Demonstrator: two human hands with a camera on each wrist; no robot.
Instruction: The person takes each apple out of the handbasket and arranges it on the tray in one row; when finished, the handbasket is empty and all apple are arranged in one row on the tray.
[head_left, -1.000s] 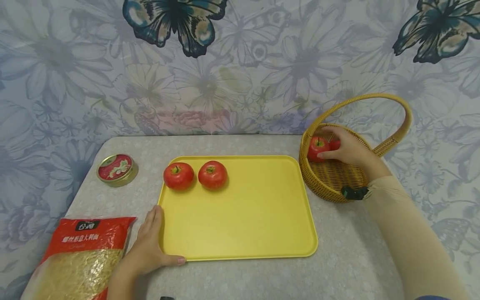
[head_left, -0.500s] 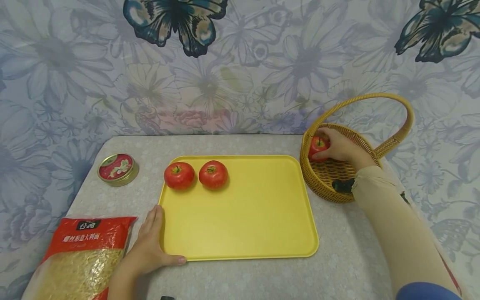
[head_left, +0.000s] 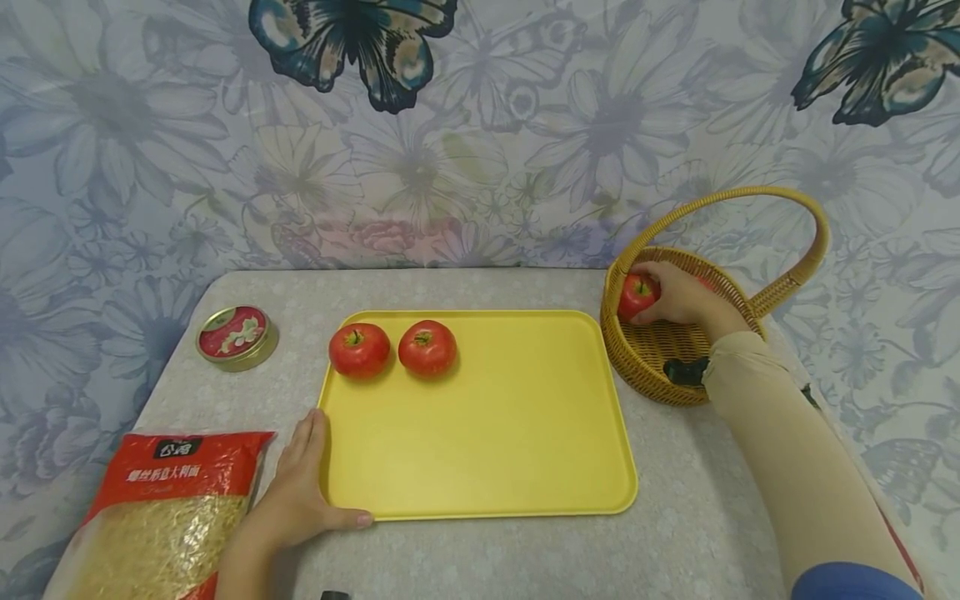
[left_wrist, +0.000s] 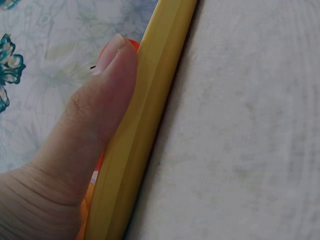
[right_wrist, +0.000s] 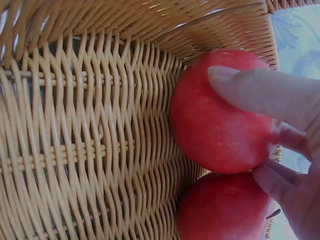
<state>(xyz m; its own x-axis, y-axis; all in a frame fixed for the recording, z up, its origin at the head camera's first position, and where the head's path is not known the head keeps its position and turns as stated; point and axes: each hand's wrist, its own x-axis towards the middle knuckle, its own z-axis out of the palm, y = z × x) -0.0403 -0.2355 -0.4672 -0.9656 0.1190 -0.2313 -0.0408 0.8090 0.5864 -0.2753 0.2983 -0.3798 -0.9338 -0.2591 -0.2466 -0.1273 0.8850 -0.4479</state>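
Note:
A yellow tray [head_left: 480, 433] lies on the table. My left hand [head_left: 292, 492] rests at its front left corner, fingers straight along the left side. In the left wrist view the thumb [left_wrist: 107, 85] lies against the tray's side wall [left_wrist: 145, 115]. Two tomatoes [head_left: 359, 350] sit side by side at the tray's far left. My right hand [head_left: 678, 296] reaches inside a wicker basket [head_left: 637, 375] and grips a red apple [right_wrist: 220, 115], thumb on one side, fingers on the other. A second apple [right_wrist: 222, 210] touches it below in the right wrist view; the hand mostly hides it from above.
The basket's tall handle [head_left: 731, 193] arches above the right hand. A round tin [head_left: 236, 337] stands at the back left of the table. A red-topped bag of pasta [head_left: 168, 508] lies beside the left forearm. Behind the table is a flower-patterned cloth [head_left: 480, 150].
My right wrist and sleeve have shifted left and the hand has settled around the apple. The second apple's red now shows right of the hand. My left hand has stayed put.

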